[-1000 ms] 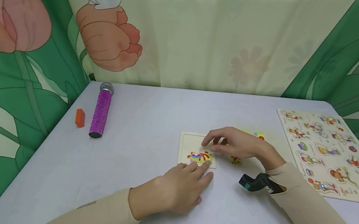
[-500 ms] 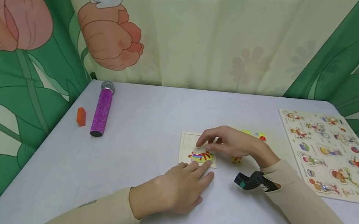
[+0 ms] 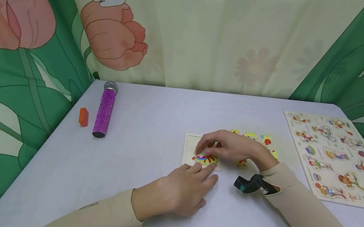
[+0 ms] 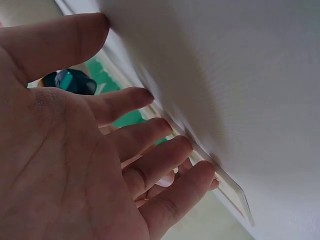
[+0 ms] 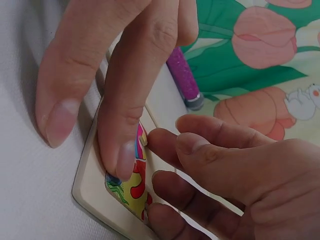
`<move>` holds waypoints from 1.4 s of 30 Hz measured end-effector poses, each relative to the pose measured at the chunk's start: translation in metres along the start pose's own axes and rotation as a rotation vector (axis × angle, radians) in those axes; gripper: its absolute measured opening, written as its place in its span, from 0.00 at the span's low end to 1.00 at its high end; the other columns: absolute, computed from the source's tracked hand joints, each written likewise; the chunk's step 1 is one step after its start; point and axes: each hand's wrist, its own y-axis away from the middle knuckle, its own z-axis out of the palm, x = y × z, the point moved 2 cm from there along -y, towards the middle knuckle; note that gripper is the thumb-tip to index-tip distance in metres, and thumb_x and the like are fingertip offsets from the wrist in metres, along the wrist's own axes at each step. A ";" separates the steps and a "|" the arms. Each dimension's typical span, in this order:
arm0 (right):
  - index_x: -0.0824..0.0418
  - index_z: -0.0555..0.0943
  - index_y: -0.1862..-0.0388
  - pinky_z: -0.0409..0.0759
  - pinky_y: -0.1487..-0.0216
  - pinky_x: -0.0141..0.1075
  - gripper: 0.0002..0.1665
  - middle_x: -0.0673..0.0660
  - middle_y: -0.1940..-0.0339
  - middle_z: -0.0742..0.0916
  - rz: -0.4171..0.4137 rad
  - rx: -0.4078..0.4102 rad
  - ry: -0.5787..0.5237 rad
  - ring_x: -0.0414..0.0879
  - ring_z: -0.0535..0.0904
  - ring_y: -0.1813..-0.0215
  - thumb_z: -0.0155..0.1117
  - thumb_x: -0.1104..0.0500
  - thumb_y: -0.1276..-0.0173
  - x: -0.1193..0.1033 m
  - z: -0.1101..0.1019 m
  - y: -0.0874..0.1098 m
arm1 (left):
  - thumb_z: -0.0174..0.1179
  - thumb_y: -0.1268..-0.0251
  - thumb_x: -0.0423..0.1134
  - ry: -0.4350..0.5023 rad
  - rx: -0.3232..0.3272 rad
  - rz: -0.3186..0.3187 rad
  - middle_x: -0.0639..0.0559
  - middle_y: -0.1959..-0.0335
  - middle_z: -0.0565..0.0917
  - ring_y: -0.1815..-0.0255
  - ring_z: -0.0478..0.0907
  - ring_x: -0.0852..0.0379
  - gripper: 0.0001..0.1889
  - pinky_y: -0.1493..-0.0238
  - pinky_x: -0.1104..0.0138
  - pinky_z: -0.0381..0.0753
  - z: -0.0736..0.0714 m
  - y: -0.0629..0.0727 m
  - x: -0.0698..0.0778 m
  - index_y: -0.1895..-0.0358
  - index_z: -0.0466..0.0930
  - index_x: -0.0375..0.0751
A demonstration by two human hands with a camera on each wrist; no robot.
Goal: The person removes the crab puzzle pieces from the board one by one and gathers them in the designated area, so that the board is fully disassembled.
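Observation:
A small pale puzzle tray (image 3: pixel 191 140) lies on the table, with brightly coloured puzzle pieces (image 3: pixel 206 159) along its near side. My left hand (image 3: pixel 181 192) reaches in from the near left with its fingers extended, fingertips resting at the tray's near edge and on a piece. In the right wrist view, a left fingertip presses a yellow and red puzzle piece (image 5: pixel 137 191). My right hand (image 3: pixel 232 145) bends over the tray from the right, fingers loosely curved and tips at the pieces' far edge. No piece shows between them.
More loose puzzle pieces (image 3: pixel 266 140) lie right of the tray, partly hidden by my right hand. Farther right lies a large picture board (image 3: pixel 335 157). A purple microphone (image 3: pixel 104 110) and an orange block (image 3: pixel 83 117) are on the table's left side.
My right hand has moved left and down over the tray, bringing its fingertips to the pieces. More loose pieces show behind it. The left hand keeps its place.

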 end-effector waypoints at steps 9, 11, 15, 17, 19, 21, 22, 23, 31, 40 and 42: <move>0.54 0.84 0.45 0.81 0.43 0.40 0.12 0.47 0.48 0.89 0.011 -0.014 -0.006 0.42 0.84 0.45 0.61 0.62 0.22 0.000 -0.001 -0.001 | 0.53 0.26 0.64 0.006 -0.024 0.002 0.58 0.16 0.52 0.30 0.63 0.55 0.38 0.40 0.63 0.73 -0.002 -0.003 -0.002 0.20 0.55 0.56; 0.54 0.85 0.45 0.81 0.43 0.40 0.12 0.47 0.48 0.89 0.012 -0.014 -0.007 0.42 0.84 0.45 0.61 0.62 0.22 0.000 -0.001 -0.002 | 0.53 0.26 0.64 0.011 -0.024 0.004 0.58 0.16 0.52 0.30 0.63 0.55 0.38 0.40 0.63 0.73 -0.002 -0.003 -0.003 0.20 0.55 0.56; 0.53 0.85 0.46 0.81 0.44 0.39 0.11 0.47 0.49 0.89 0.009 -0.011 -0.011 0.44 0.83 0.46 0.61 0.62 0.22 0.000 0.000 -0.002 | 0.53 0.27 0.64 0.022 -0.026 0.005 0.58 0.16 0.52 0.29 0.62 0.55 0.38 0.39 0.62 0.73 -0.002 -0.004 -0.003 0.20 0.55 0.56; 0.53 0.85 0.46 0.80 0.45 0.39 0.11 0.47 0.49 0.89 0.007 -0.009 -0.016 0.44 0.83 0.47 0.61 0.62 0.22 0.000 0.000 -0.002 | 0.53 0.26 0.64 0.028 -0.030 0.006 0.58 0.16 0.52 0.28 0.62 0.55 0.38 0.38 0.61 0.73 -0.002 -0.004 -0.003 0.19 0.55 0.56; 0.53 0.85 0.46 0.80 0.45 0.39 0.11 0.47 0.50 0.89 0.005 -0.009 -0.022 0.45 0.83 0.48 0.61 0.62 0.22 0.000 0.000 -0.002 | 0.53 0.26 0.64 0.032 -0.032 0.006 0.57 0.16 0.52 0.28 0.62 0.55 0.38 0.37 0.61 0.73 -0.002 -0.005 -0.003 0.19 0.55 0.56; 0.54 0.85 0.46 0.80 0.45 0.38 0.11 0.47 0.50 0.89 0.005 -0.010 -0.028 0.45 0.83 0.48 0.61 0.62 0.22 0.000 0.001 -0.002 | 0.54 0.27 0.64 0.031 -0.030 0.006 0.57 0.16 0.52 0.28 0.62 0.55 0.38 0.37 0.61 0.73 -0.002 -0.005 -0.003 0.19 0.55 0.56; 0.54 0.85 0.46 0.80 0.46 0.38 0.11 0.47 0.50 0.89 0.006 -0.011 -0.030 0.45 0.83 0.48 0.61 0.63 0.22 0.000 0.001 -0.002 | 0.54 0.27 0.64 0.031 -0.029 0.006 0.57 0.16 0.53 0.28 0.62 0.55 0.38 0.37 0.61 0.73 -0.002 -0.005 -0.002 0.20 0.55 0.55; 0.54 0.85 0.46 0.80 0.46 0.39 0.11 0.47 0.50 0.89 0.007 -0.013 -0.034 0.46 0.83 0.48 0.61 0.62 0.22 0.000 0.001 -0.002 | 0.54 0.27 0.64 0.030 -0.028 0.006 0.57 0.16 0.53 0.28 0.62 0.55 0.38 0.37 0.61 0.73 -0.002 -0.004 -0.002 0.20 0.55 0.55; 0.53 0.84 0.44 0.81 0.48 0.40 0.12 0.47 0.49 0.87 0.009 0.000 -0.042 0.46 0.83 0.50 0.62 0.61 0.23 0.001 0.002 -0.003 | 0.55 0.27 0.63 0.033 -0.022 0.002 0.57 0.16 0.53 0.26 0.61 0.54 0.38 0.37 0.62 0.73 -0.002 -0.003 -0.002 0.21 0.56 0.55; 0.53 0.86 0.45 0.82 0.47 0.41 0.12 0.47 0.51 0.85 0.022 0.021 -0.016 0.46 0.81 0.51 0.65 0.60 0.24 0.001 0.001 -0.004 | 0.54 0.27 0.63 0.021 -0.020 0.003 0.56 0.16 0.54 0.27 0.62 0.55 0.38 0.36 0.62 0.73 -0.001 -0.002 -0.003 0.20 0.56 0.55; 0.54 0.86 0.46 0.82 0.47 0.41 0.12 0.47 0.51 0.85 0.023 0.021 -0.020 0.46 0.81 0.51 0.66 0.60 0.25 0.000 0.001 -0.004 | 0.54 0.27 0.63 0.020 -0.020 0.003 0.56 0.16 0.54 0.27 0.62 0.55 0.38 0.36 0.62 0.73 -0.001 -0.002 -0.003 0.20 0.56 0.55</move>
